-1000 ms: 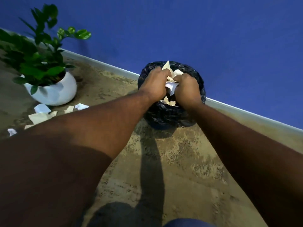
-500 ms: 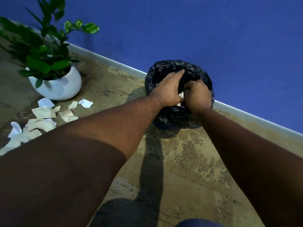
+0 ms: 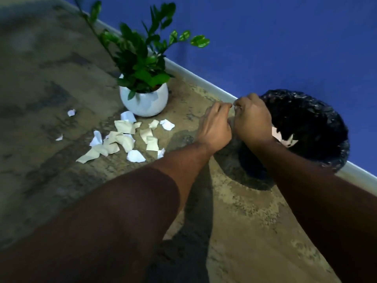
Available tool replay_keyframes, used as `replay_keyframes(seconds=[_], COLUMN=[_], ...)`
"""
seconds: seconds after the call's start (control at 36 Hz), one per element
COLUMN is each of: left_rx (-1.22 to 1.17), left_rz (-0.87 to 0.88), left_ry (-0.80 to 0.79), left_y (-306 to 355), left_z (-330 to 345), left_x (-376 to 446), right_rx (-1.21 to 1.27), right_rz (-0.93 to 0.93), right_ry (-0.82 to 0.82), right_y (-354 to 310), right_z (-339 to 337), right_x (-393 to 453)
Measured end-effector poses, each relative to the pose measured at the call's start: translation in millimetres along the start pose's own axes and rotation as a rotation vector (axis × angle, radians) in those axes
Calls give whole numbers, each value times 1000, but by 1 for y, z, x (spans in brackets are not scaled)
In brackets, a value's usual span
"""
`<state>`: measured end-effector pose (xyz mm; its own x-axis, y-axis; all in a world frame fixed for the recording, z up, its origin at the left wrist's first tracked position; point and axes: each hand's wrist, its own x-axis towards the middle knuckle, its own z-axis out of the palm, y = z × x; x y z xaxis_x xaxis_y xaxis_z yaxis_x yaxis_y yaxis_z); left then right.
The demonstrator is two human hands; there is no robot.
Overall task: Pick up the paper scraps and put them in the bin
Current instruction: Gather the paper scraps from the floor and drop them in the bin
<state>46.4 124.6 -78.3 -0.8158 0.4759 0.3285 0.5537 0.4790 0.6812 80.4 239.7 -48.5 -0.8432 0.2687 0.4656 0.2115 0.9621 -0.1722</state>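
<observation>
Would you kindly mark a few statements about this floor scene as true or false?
1. Torn white and cream paper scraps lie on the floor in front of the white round plant pot. True.
2. The black-bag-lined bin is empty. False: paper pieces show inside.
3. The left hand and right hand are close together. True.
4. The wall is red. False: it is blue.

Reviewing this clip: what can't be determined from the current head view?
- Head view: inside of the black bag-lined bin, mostly dark and partly behind the right hand; its fill is unknown.
- Curled left hand and right hand: palms face away, so whether they hold anything is unclear.
- Torn white paper scraps overlap; no exact count.
</observation>
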Motion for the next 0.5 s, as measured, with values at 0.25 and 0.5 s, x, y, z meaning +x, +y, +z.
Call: replay_keyframes(seconds=[0.25, 0.5], left_rx=[152, 337], left_rz=[-266, -580], left_ry=[-76, -180], left_y=[-110, -204], left_z=[-55, -97], left_x=[-38, -81], right_rx=[64, 118], right_rz=[0, 12], right_ry=[-434, -907], right_y=[-89, -136], right_z=[78, 142], right_x=[-1, -8])
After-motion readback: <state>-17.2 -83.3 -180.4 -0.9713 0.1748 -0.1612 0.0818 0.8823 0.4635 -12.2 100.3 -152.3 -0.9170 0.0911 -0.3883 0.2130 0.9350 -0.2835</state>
